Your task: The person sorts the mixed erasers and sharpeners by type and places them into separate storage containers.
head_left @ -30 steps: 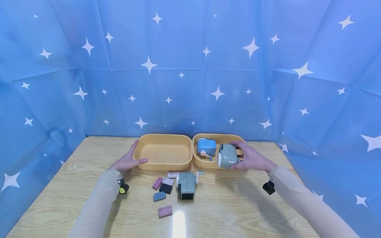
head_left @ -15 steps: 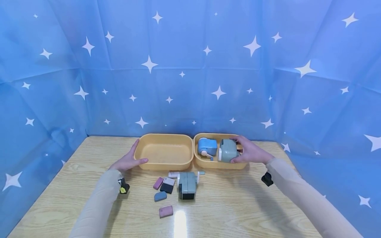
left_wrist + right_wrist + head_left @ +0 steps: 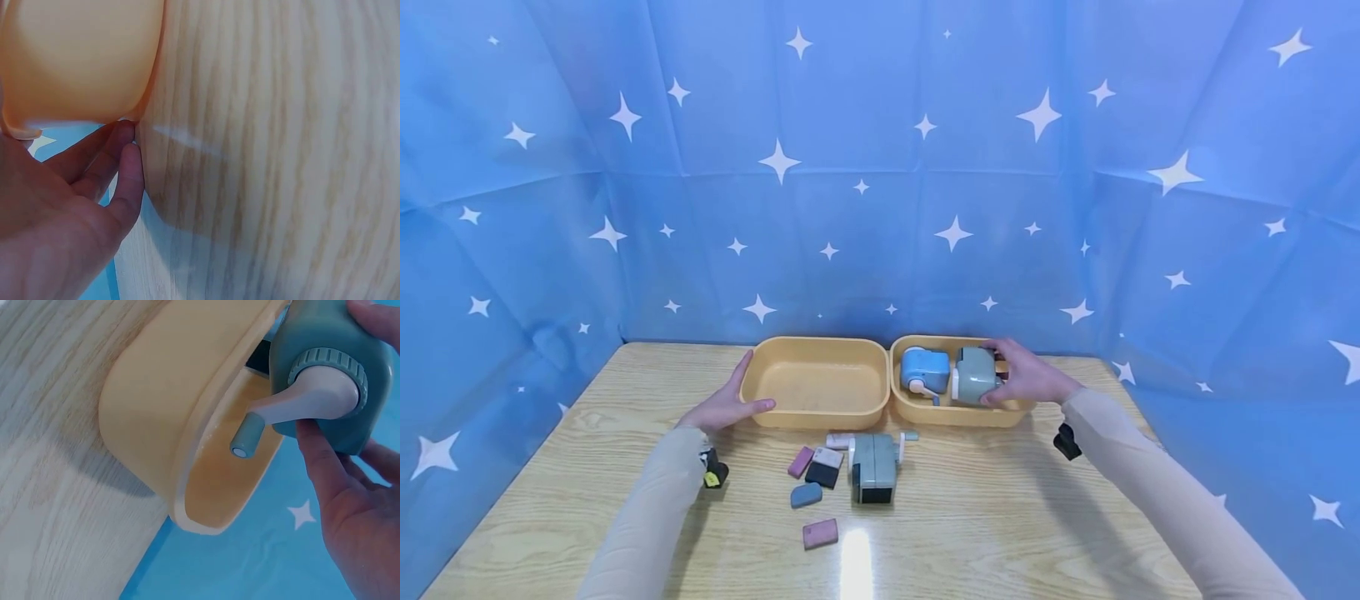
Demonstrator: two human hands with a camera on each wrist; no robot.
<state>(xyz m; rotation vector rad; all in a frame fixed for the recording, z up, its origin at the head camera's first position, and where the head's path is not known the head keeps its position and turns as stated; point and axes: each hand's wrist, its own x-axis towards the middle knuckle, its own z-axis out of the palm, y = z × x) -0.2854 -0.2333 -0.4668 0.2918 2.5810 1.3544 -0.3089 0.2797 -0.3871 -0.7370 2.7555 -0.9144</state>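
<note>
In the head view, my right hand [image 3: 1030, 377] holds a grey-green hand-crank pencil sharpener [image 3: 975, 377] at the right-hand yellow bin [image 3: 958, 415]. The right wrist view shows its pale crank [image 3: 319, 394] with the handle over the bin's rim, and fingers and thumb round the body. A blue crank sharpener [image 3: 925, 369] lies beside it in that bin. My left hand [image 3: 722, 408] rests at the left corner of the other yellow bin [image 3: 812, 421], thumb along the front rim. Its fingertips [image 3: 130, 162] touch down low by that bin's outer wall in the left wrist view.
A second grey-green sharpener [image 3: 874, 468] stands on the wooden table [image 3: 985, 517] before the bins. Left of it lie several small blocks like erasers, among them a pink one [image 3: 820, 533], a blue one [image 3: 806, 495] and a black-and-white one [image 3: 823, 473]. A blue star-patterned cloth [image 3: 865, 283] surrounds the table.
My right hand has brought the grey-green sharpener slightly back and down into the right bin, beside the blue one. My left hand has stayed at its bin. The view has shifted a little.
</note>
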